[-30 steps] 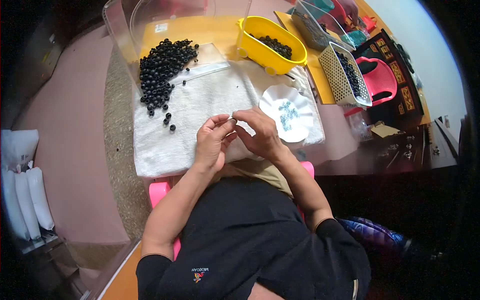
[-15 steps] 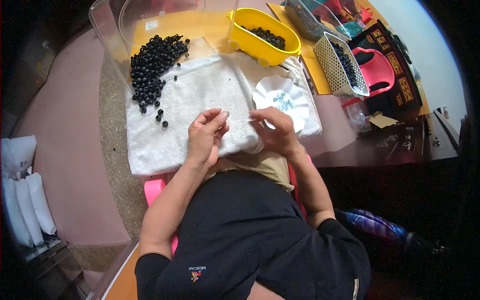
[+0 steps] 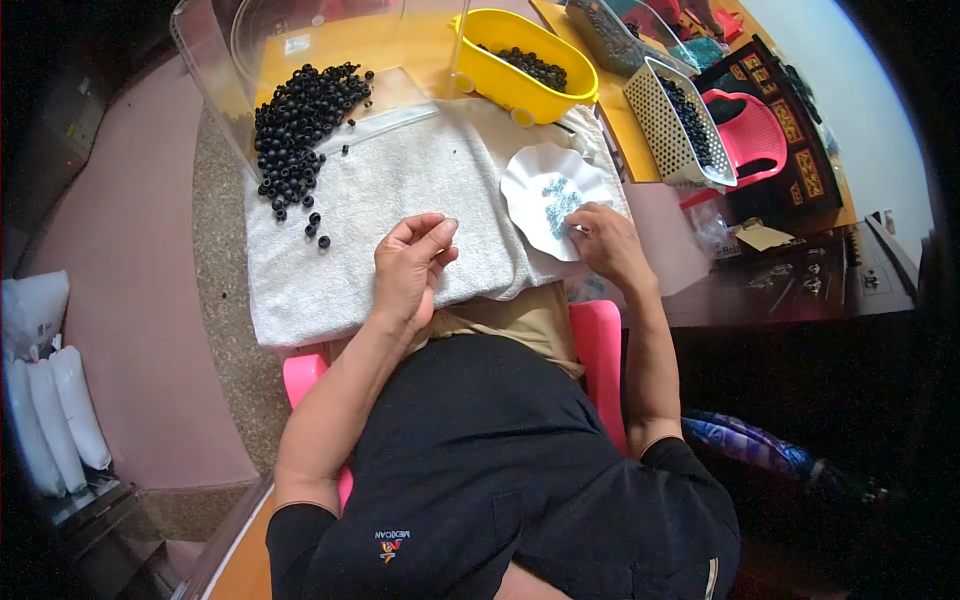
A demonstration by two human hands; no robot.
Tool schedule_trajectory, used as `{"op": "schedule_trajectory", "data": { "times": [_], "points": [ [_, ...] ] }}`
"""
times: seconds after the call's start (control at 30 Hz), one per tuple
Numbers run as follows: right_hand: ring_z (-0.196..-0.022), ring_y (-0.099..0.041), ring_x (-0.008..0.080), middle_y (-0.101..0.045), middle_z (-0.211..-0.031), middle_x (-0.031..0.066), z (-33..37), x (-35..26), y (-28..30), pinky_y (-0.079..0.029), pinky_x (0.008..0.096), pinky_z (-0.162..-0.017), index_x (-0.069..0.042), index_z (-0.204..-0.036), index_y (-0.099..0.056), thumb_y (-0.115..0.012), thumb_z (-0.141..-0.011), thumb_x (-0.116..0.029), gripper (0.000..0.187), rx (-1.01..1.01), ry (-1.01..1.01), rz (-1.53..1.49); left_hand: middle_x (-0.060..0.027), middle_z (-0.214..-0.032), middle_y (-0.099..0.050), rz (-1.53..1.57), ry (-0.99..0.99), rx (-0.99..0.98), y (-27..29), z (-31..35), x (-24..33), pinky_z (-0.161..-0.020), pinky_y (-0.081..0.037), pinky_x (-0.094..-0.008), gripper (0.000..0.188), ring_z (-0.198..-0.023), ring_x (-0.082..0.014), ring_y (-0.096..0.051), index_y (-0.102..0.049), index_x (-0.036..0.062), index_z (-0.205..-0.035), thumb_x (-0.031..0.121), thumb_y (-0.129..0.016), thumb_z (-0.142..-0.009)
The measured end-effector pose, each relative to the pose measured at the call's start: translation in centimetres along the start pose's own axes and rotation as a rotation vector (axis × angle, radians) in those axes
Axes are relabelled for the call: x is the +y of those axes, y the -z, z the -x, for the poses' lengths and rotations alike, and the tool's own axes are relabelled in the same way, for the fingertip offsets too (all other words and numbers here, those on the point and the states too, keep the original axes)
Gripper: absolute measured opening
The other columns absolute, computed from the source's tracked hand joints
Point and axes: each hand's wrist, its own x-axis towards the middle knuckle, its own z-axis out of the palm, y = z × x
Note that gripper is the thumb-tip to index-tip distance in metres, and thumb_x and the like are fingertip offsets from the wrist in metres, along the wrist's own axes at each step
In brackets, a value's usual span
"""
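1 white plate [image 3: 522, 190] with a wavy, fluted rim lies face up right of the frame's middle, its lower right part hidden behind the right hand [image 3: 612, 243]. On it, 1 loose, uneven patch of tiny blue bits [image 3: 558, 200] spreads around the plate's centre, reaching the fingertips at its lower right; each bit's shape is too small to tell.

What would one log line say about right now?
left hand: pinched above white towel, contents unclear | right hand: over wavy white dish's edge | blue pieces: in dish | black beads: heaped far left
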Motion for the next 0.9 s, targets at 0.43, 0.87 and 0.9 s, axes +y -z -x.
{"op": "schedule_trajectory", "data": {
  "times": [0.43,0.87,0.9],
  "points": [
    [-0.090,-0.061,0.0347,-0.064,-0.090,0.0171,-0.6,0.3,-0.6,-0.048,0.0408,-0.081,-0.001,-0.089,-0.066,-0.064,-0.081,-0.009,0.012,-0.082,-0.046,0.024,-0.0022,-0.086,-0.063,-0.014,-0.003,0.005,-0.2,0.1,0.2,-0.069,-0.052,-0.0238,0.019,-0.075,-0.0100,-0.060,-0.062,0.0041,-0.097,0.007,-0.074,-0.082],
    [-0.083,-0.062,0.0329,-0.062,-0.088,0.0145,0.0,1.1,-1.1,-0.049,0.0388,-0.074,0.000,-0.094,-0.063,-0.062,-0.081,-0.002,0.013,0.051,0.125,-0.015,-0.0021,-0.085,-0.064,-0.049,-0.007,0.007,-0.1,0.0,0.0,-0.069,-0.053,-0.0240,0.017,-0.074,-0.0095,-0.060,-0.062,0.0051,-0.097,0.007,-0.073,-0.084],
    [-0.083,-0.062,0.0329,-0.062,-0.088,0.0145,0.0,1.1,-1.1,-0.049,0.0388,-0.074,0.000,-0.094,-0.063,-0.062,-0.081,-0.002,0.013,0.050,0.124,-0.016,-0.0021,-0.085,-0.064,-0.048,-0.006,0.008,-0.1,0.0,0.0,-0.069,-0.053,-0.0240,0.017,-0.074,-0.0095,-0.060,-0.062,0.0051,-0.097,0.007,-0.073,-0.084]
  ]
}}
